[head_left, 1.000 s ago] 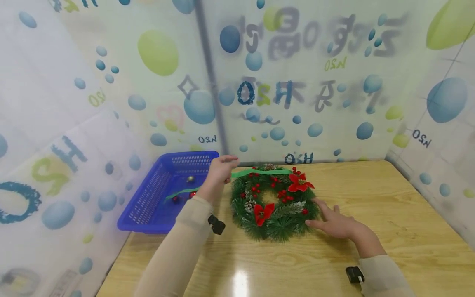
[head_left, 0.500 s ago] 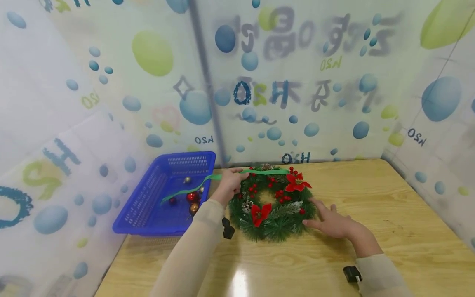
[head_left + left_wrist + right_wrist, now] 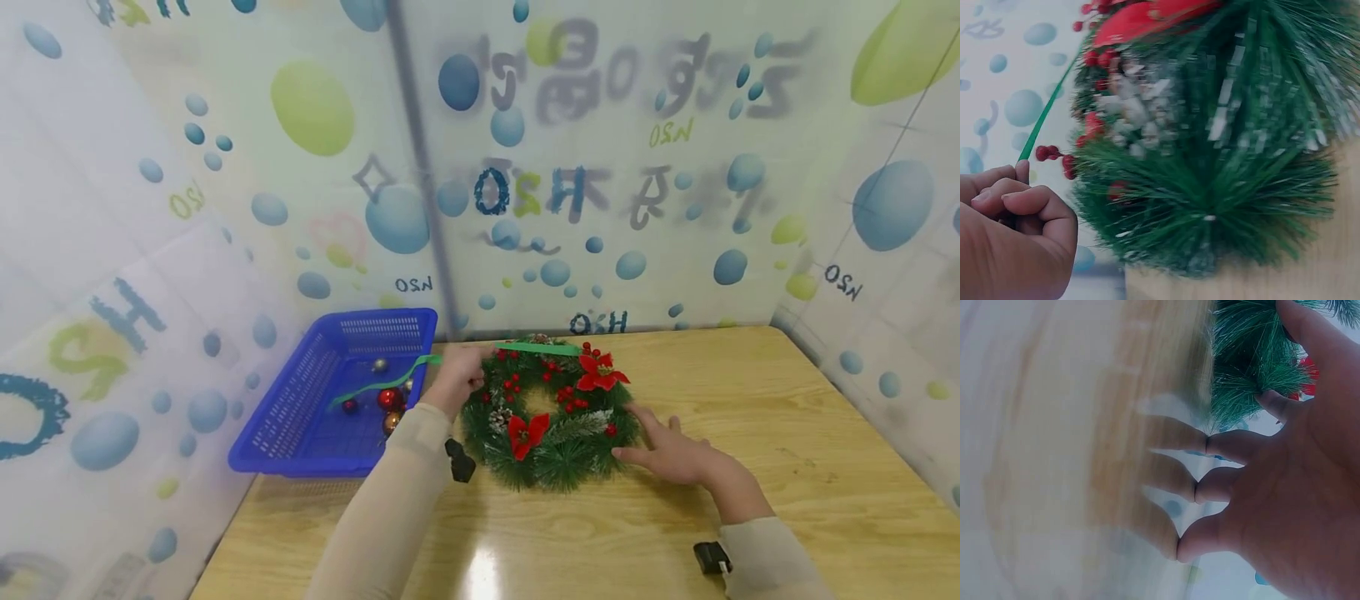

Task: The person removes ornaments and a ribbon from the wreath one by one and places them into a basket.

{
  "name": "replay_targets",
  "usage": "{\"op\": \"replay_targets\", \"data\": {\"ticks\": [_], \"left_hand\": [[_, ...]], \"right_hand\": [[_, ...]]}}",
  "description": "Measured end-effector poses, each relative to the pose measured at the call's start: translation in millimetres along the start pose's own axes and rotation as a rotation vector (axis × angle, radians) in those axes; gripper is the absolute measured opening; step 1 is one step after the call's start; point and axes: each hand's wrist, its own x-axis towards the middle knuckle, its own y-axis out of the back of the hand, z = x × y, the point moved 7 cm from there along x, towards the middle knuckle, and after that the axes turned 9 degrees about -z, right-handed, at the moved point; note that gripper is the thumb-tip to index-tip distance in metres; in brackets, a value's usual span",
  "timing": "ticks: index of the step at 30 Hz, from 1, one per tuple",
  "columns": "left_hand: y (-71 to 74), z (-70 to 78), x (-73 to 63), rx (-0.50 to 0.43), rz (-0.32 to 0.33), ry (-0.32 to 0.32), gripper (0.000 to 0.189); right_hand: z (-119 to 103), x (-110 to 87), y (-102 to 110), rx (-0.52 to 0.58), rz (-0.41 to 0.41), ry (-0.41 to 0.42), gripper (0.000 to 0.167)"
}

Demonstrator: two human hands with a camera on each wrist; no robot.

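Note:
A green wreath [image 3: 562, 467] with red poinsettias, berries and pine cones lies flat on the wooden table. My left hand [image 3: 459, 377] is at its left edge and pinches a green ribbon [image 3: 536, 348]. One stretch of ribbon runs taut from the fingers across the top of the wreath; its loose end trails left into the basket. In the left wrist view the ribbon [image 3: 1040, 124] rises straight from the curled fingers of the left hand [image 3: 1029, 231]. My right hand [image 3: 678, 454] touches the wreath's right side, fingers spread, some fingertips on the tabletop in the right wrist view.
A blue plastic basket [image 3: 258, 450] stands left of the wreath. Inside it are several baubles, among them a red bauble [image 3: 389, 399] and a silver bauble [image 3: 379, 365]. The wooden table [image 3: 750, 375] meets a printed curtain [image 3: 630, 208] at the back.
My left hand has moved right from above the basket's edge to the wreath's left side, drawing the ribbon along. Over the last half second little moved. The right hand stays put.

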Motion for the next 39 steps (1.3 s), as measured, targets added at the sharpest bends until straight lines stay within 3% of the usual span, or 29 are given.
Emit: {"op": "replay_targets", "data": {"ticks": [9, 18, 30, 39], "left_hand": [[18.2, 31.1, -9.8, -0.096, 0.05, -0.053, 0.032], [52.1, 59.4, -18.2, -0.126, 0.122, -0.091, 0.031], [98.4, 77.2, -29.1, -0.218, 0.181, -0.1, 0.028], [142.9, 87.8, -44.8, -0.168, 0.318, -0.163, 0.037]], "right_hand": [[-0.6, -0.7, -0.9, 0.0, 0.0, 0.004, 0.102], [-1.4, -3.4, 1.0, -0.004, 0.006, -0.004, 0.102], [0.1, -2.6, 0.6, 0.0, 0.003, 0.0, 0.102], [-0.4, -2.9, 0.7, 0.002, 0.005, 0.0, 0.102]]}}
